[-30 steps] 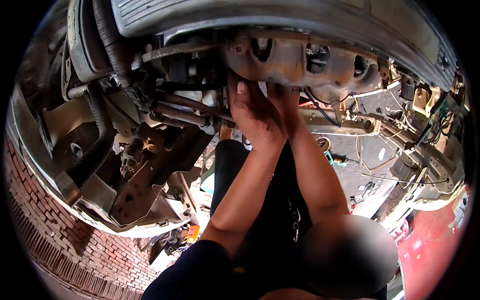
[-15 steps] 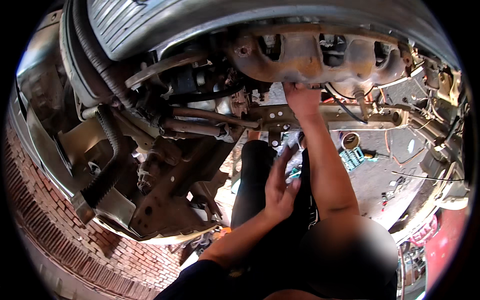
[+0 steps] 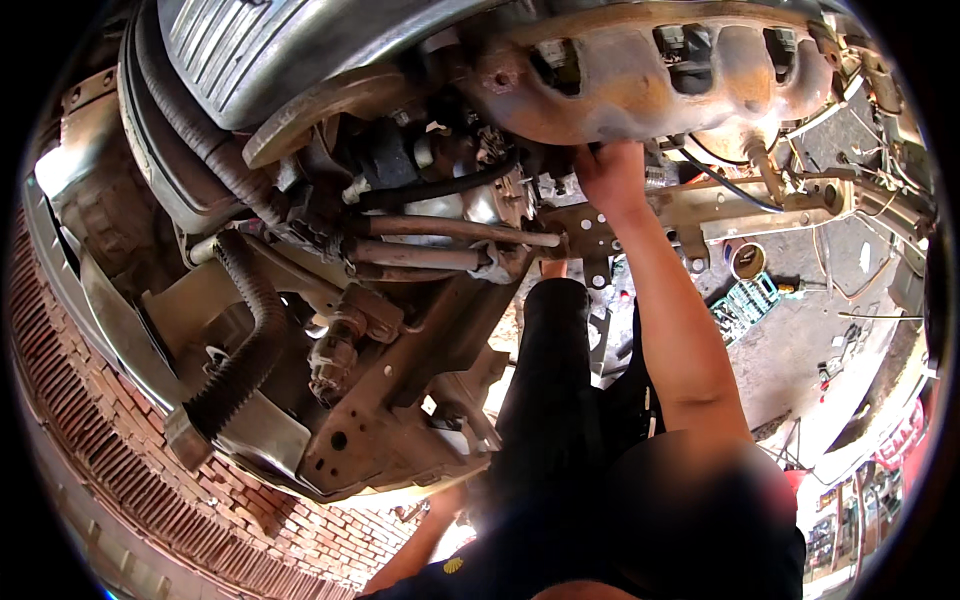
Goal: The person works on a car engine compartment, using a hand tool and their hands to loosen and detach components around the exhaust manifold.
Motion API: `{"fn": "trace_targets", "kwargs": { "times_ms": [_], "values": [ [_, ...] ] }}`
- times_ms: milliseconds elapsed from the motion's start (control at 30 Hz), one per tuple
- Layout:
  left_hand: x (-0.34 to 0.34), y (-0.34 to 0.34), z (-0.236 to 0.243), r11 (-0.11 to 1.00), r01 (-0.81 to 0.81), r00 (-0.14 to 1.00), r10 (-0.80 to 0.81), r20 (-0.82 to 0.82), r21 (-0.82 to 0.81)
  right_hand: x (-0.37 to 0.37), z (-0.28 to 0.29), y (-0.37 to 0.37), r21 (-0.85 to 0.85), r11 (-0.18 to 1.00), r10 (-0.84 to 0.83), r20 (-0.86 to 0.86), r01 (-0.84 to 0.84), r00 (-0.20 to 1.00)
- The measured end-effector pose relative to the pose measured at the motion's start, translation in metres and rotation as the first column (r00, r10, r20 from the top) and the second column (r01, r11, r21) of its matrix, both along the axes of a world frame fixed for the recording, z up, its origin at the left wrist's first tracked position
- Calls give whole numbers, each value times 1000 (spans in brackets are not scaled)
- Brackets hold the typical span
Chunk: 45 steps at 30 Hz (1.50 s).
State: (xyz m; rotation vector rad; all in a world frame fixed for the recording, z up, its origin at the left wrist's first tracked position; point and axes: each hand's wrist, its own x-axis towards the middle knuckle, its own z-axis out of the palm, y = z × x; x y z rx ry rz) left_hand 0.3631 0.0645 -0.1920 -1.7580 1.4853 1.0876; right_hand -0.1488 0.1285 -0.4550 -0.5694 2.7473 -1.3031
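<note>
My right hand point(image 3: 613, 180) reaches up under a rusty exhaust manifold point(image 3: 650, 95) in the engine bay. Its fingers are hidden behind the manifold's lower edge, so what they touch does not show. Below that wrist runs a perforated metal crossmember point(image 3: 735, 210). Down at the lower left, my left hand point(image 3: 452, 500) is by the underside of the front body panel, low beside my leg. Glare and the panel hide its fingers, and I cannot make out anything in it.
Ribbed hoses point(image 3: 262, 325) and metal pipes point(image 3: 440, 232) crowd the left side. On the ground at right lie a teal tool case point(image 3: 745, 305) and a roll of tape point(image 3: 746, 260). A brick surface point(image 3: 190, 470) borders the lower left.
My left hand has dropped from the middle, near my knees, to the lower left beside the panel. My right hand stays under the manifold. The view has shifted slightly.
</note>
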Motion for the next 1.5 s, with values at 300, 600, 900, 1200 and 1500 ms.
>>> {"fn": "trace_targets", "kwargs": {
  "times_ms": [300, 600, 900, 1200, 1500],
  "values": [
    [79, -58, -16, 999, 37, 997, -36, 62, -10, 0, 26, 10, 118, 993, -47, 334, 8, 941],
    [105, -90, -44, 995, 85, 993, -88, 81, 45, -13, -17, -13, 284, 958, -77, 385, -39, 920],
    [127, -113, -50, 995, 84, 988, -90, 126, 53, -14, -12, -5, -55, 968, 250, 309, -245, 918],
    [146, -123, -48, 997, 65, 987, -71, 143, 42, -3, 12, -21, -437, 842, 161, 765, 318, 624],
    [161, -129, -49, 998, 61, 988, -64, 139, 23, -19, 14, -15, -96, 993, 45, 852, 71, 521]
  ]
}}
